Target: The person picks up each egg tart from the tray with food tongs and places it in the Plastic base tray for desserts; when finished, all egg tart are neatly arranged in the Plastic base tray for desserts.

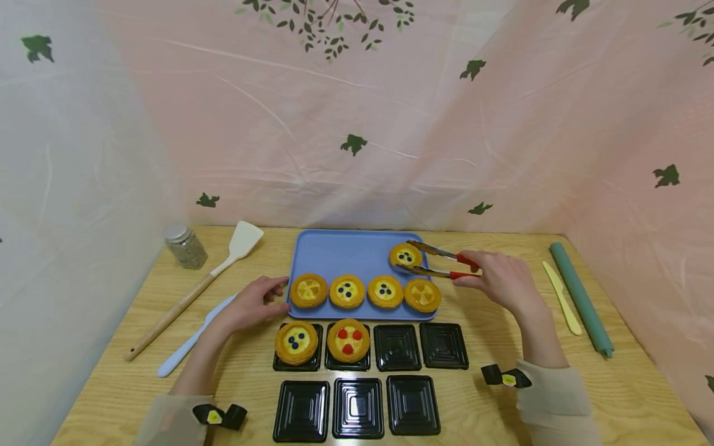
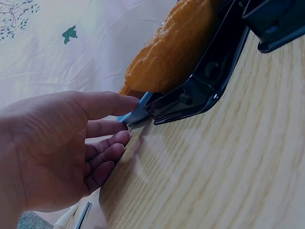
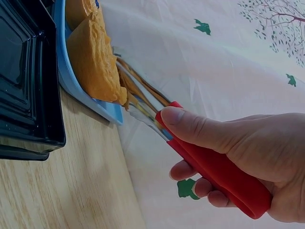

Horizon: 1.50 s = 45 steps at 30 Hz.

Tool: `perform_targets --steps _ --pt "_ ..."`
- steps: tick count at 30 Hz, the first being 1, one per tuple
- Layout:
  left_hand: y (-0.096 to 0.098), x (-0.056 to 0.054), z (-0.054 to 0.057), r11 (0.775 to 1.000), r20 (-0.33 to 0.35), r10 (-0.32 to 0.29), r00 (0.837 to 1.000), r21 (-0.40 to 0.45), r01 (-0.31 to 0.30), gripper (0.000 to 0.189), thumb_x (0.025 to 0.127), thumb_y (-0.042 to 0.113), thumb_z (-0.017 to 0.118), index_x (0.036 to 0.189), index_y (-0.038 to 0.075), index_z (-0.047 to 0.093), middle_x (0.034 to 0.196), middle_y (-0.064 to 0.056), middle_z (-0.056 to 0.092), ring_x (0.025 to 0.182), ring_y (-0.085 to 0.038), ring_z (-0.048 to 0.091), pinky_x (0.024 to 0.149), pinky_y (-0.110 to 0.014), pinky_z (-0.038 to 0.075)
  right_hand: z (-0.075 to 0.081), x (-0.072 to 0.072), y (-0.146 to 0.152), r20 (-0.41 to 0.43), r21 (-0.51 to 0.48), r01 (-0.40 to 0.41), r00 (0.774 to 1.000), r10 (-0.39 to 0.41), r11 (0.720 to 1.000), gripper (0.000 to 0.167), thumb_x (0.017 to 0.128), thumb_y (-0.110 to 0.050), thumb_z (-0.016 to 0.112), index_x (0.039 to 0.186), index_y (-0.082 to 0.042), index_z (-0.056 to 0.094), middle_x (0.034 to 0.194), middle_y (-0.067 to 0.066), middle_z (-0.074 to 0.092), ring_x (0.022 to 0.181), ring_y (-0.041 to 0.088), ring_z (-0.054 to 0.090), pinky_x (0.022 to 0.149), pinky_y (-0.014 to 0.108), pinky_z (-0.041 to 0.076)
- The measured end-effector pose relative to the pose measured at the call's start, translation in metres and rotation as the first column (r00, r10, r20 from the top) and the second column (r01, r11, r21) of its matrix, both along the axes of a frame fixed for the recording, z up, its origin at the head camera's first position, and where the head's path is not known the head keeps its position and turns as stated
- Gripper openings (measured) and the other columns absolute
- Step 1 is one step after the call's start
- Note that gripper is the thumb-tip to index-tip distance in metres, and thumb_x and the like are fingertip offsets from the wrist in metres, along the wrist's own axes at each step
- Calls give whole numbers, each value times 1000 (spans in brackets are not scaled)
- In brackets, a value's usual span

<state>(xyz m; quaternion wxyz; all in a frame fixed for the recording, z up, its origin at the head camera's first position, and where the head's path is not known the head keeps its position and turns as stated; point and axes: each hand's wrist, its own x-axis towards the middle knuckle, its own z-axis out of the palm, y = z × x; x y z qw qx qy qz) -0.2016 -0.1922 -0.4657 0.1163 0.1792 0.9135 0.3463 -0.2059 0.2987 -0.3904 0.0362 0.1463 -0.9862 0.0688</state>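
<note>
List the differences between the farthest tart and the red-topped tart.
The farthest tart has three dark blue toppings; the red-topped tart has three red ones. The farthest tart is between the arms of the tongs; the red-topped tart sits on a black tray, away from them. Both are round, with golden-brown crusts and yellow filling.

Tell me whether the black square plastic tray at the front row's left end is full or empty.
Empty: the tray shows only bare, ridged black plastic.

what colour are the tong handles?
Red. The handles show best in the right wrist view.
</note>
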Motion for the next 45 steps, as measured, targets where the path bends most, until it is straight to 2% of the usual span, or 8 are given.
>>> perform_targets --steps 12,21,26,33,39,45 --pt "1 0 1 1000 -3 -2 1000 1 2 65 94 25 74 146 -6 51 111 -13 61 96 -19 52 84 -33 45 1 0 2 -22 -6 -7 1000 7 1000 54 85 -44 82 129 -13 71 97 11 77 64 19 57 54 30 39" --pt "3 -2 1 1000 -1 -6 1000 3 6 66 95 27 73 147 -5 50 113 -14 62 97 -21 53 85 -35 46 14 0 8 -12 -14 -7 1000 7 1000 57 87 -47 79 131 -13 70 104 14 77 73 23 65 57 32 46" --pt "4 -3 -1 1000 -1 -5 1000 4 5 66 95 27 73 148 -5 50 113 -14 61 98 -20 54 86 -36 46 20 6 13 -72 -42 -52 996 49 998 52 86 -45 80 128 -16 71 98 9 77 67 17 58 57 30 43" --pt "3 0 1 1000 15 1 1000 0 -1 67 94 28 73 148 -5 50 113 -14 61 97 -21 53 84 -35 45 24 21 20 -131 -24 -104 986 100 994 53 83 -44 83 129 -18 72 96 4 77 60 9 47 57 26 38" --pt "0 1 2 1000 17 5 1000 -13 -5 67 95 28 73 149 -4 49 115 -15 61 99 -21 53 86 -35 45 26 31 22 -124 -54 -176 978 168 983 53 82 -43 84 129 -21 72 79 -9 65 58 4 41 53 22 34" --pt "0 1 1 1000 15 -2 1000 -13 2 68 95 28 73 149 -5 49 114 -14 61 99 -21 54 86 -36 46 28 42 23 -161 -74 -255 957 240 964 57 78 -40 87 129 -22 72 81 -16 63 60 -3 39 52 19 32"
